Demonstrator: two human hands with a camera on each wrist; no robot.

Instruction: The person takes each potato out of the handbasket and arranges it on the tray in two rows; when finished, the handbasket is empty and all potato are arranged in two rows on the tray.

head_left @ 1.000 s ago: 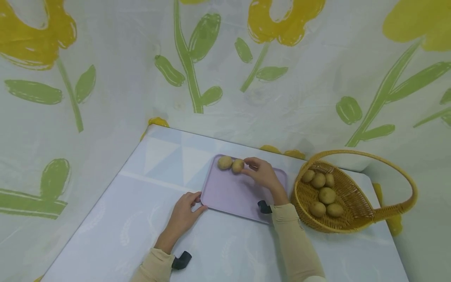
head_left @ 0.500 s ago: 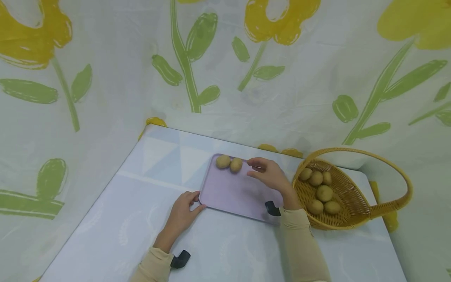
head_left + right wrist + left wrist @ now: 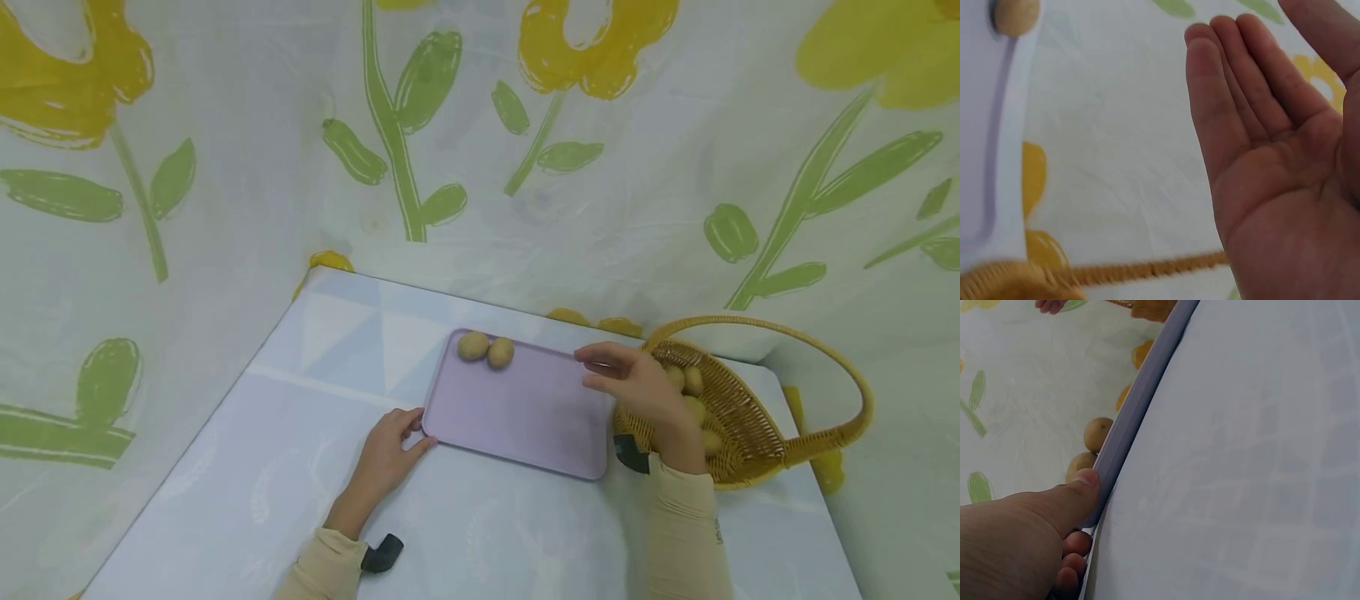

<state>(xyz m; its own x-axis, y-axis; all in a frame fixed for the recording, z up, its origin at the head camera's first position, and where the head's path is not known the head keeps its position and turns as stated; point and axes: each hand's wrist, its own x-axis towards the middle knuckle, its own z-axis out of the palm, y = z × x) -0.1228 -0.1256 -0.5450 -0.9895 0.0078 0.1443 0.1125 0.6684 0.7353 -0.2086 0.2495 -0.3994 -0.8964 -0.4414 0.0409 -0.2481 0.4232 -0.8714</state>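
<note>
A person's two bare hands work at a pale worktop (image 3: pixel 465 533), with a flowered cloth (image 3: pixel 262 167) hanging behind it. A lilac tray (image 3: pixel 517 417) lies flat, set at a slight slant. The left hand (image 3: pixel 386 454) grips its near left corner, thumb on the rim and fingers curled at the side — a hold that probably serves to keep the tray from sliding. Two potatoes (image 3: pixel 472 345) sit together at the far left corner of the tray; the raised rim likely helps stop them rolling off.

The right hand (image 3: pixel 648 387) holds nothing. Its fingers are straight and close together, the thumb spread apart, and it hovers over the left side of a wicker basket (image 3: pixel 742 404), partly hiding what is inside. More potatoes (image 3: pixel 693 408) show in there, gathered by the sloping walls. The basket stands just beside the tray's right edge — presumably to keep both within easy reach of the right hand.
</note>
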